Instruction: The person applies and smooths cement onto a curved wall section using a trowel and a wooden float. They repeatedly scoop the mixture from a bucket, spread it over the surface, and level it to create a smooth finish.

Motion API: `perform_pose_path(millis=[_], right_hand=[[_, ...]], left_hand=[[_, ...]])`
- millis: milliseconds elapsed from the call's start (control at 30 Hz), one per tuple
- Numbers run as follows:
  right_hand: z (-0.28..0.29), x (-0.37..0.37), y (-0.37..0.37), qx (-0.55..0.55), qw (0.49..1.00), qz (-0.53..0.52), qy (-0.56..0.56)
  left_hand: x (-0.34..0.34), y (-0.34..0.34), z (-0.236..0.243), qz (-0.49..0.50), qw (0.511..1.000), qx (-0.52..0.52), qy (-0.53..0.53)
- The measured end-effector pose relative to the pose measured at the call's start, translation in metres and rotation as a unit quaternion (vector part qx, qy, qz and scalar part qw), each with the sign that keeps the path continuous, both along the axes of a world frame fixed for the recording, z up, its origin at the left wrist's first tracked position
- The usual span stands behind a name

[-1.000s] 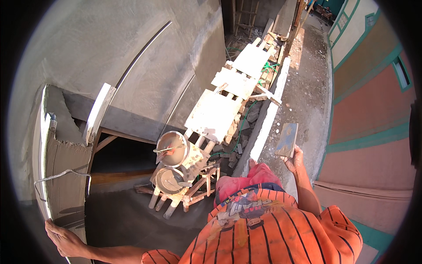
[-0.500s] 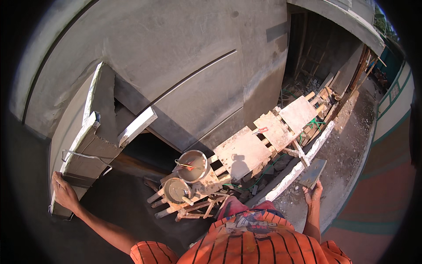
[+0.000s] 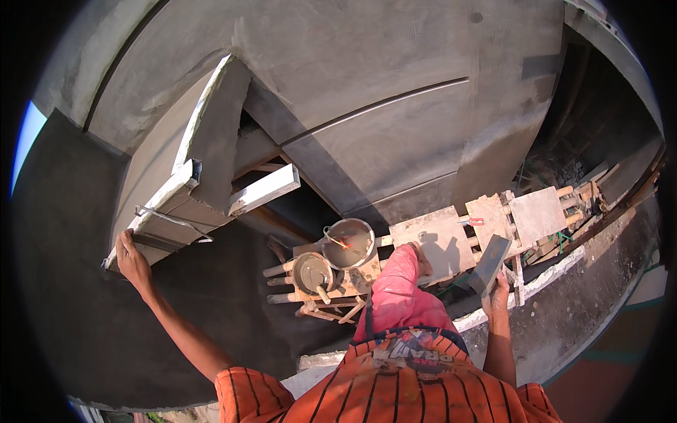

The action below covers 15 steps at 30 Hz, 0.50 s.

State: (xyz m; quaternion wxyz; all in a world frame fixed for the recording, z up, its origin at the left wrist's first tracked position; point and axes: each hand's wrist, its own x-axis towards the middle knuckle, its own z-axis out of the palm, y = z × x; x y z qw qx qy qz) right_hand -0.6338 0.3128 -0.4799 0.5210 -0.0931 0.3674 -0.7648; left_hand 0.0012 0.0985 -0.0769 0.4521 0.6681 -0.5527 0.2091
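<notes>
My left hand [image 3: 132, 262] grips the lower outer end of a long whitish edge strip [image 3: 151, 201] along a projecting concrete ledge [image 3: 176, 215]. Just above that hand, a bent metal rod clamp [image 3: 175, 223] crosses the strip and the ledge. On the other side, my right hand [image 3: 496, 292] holds a flat rectangular plastering float [image 3: 488, 265] from behind, its grey face tilted upward. The fingers of that hand are partly hidden by the float.
Below me runs a scaffold of planks [image 3: 427, 236] on bamboo poles. It bears a bucket of murky water [image 3: 349, 243], a bucket of grey mix [image 3: 312, 273] and a red-handled tool [image 3: 471, 221]. A plastered wall [image 3: 395, 134] rises beyond, with a dark doorway [image 3: 585, 92] at right.
My view has swung, so the wall and scaffold sit further right. A leg in pink trousers now shows on the planks. The float is raised and turned, while my left hand stays on the strip.
</notes>
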Motion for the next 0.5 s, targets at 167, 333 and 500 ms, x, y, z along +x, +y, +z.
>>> perform_pose_path(millis=[167,333,500], right_hand=[[0.005,0.005,-0.102,-0.03,0.996,0.08,-0.038],[0.06,0.001,-0.274,-0.024,0.973,0.224,0.042],[0.165,0.026,-0.432,-0.086,0.921,0.311,0.216]], left_hand=[[0.018,-0.003,-0.008,0.025,0.998,-0.051,-0.005],[0.019,-0.008,-0.015,0.036,0.99,-0.104,0.088],[-0.006,-0.008,0.002,0.053,0.991,-0.041,0.116]])
